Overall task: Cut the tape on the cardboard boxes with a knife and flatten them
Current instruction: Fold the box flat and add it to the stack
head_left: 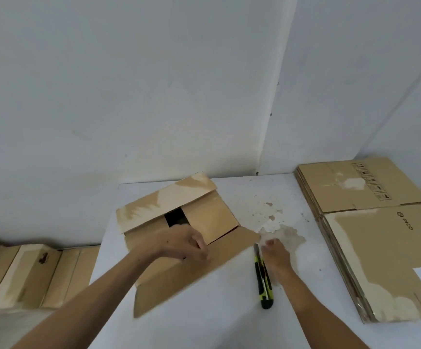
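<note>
A brown cardboard box [204, 217] lies on the white table [217, 311] with its top flaps spread and a dark gap showing inside. My left hand [184, 244] reaches over the near flap [179, 280], fingers curled round the box's front edge. A black and yellow-green utility knife [263, 280] lies flat on the table just right of that flap. My right hand [276, 255] rests on the table beside the knife's blade end, fingers loosely bent and blurred, with the handle outside the palm.
A stack of flattened boxes [370, 238] fills the table's right side. More folded cardboard [33, 275] lies lower down at the left, off the table. White walls meet in a corner behind. Torn tape residue [274, 222] marks the tabletop right of the box.
</note>
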`<state>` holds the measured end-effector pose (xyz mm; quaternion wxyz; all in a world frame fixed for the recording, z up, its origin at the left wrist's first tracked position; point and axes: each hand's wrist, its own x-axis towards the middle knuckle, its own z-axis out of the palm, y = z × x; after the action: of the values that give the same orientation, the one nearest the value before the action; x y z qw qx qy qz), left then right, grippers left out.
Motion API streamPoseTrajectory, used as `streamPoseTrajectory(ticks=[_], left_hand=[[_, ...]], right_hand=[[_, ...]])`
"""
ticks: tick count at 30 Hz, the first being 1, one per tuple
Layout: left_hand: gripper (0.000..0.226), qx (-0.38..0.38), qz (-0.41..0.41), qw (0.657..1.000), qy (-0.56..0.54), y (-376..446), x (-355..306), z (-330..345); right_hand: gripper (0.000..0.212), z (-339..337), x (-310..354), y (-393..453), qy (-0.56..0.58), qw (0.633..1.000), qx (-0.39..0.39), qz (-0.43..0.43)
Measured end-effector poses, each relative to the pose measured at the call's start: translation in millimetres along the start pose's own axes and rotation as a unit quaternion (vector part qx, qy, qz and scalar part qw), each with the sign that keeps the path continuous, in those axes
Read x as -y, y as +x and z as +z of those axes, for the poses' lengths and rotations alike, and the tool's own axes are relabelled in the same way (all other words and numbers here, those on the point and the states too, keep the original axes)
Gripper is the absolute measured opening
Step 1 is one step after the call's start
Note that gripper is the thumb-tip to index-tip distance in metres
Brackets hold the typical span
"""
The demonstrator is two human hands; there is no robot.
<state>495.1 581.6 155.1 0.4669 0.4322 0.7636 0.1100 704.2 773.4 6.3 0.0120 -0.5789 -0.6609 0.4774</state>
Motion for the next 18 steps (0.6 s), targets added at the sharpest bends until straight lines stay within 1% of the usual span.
streamPoseTrajectory(ticks=[2,4,5,7,9,10,11,13,15,18], left_hand=[[0.061,-0.026,-0.029,0.993,0.112,8,23,21],[0.082,-0.052,-0.050,0.978,0.197,14,36,40],[0.085,-0.064,-0.054,0.968,0.237,17,42,47],[0.081,-0.083,-0.046,0.944,0.315,16,47,55],[0.075,-0.119,-0.018,0.922,0.369,12,47,56],[0.073,-0.141,-0.002,0.911,0.387,9,45,56],[0.072,-0.161,0.009,0.902,0.400,6,42,54],[0.070,-0.185,0.014,0.893,0.410,-2,38,51],[0.068,-0.213,0.012,0.889,0.405,-11,35,46],[0.071,-0.273,-0.021,0.881,0.386,-31,36,35]], right_hand=[[0.020,-10,26,1,0.067,0.997,-0.033,-0.018],[0.014,-19,56,-4,0.100,0.990,-0.067,-0.073],[0.012,-20,71,-8,0.091,0.985,-0.084,-0.116],[0.007,-15,97,-15,0.034,0.970,-0.093,-0.224],[0.012,1,116,-24,-0.069,0.950,-0.047,-0.302],[0.021,12,122,-30,-0.135,0.939,-0.013,-0.316],[0.034,25,127,-36,-0.209,0.923,0.009,-0.323],[0.066,54,134,-48,-0.343,0.881,0.015,-0.324],[0.089,78,139,-56,-0.414,0.862,-0.002,-0.293],[0.111,94,141,-55,-0.477,0.842,-0.031,-0.248]])
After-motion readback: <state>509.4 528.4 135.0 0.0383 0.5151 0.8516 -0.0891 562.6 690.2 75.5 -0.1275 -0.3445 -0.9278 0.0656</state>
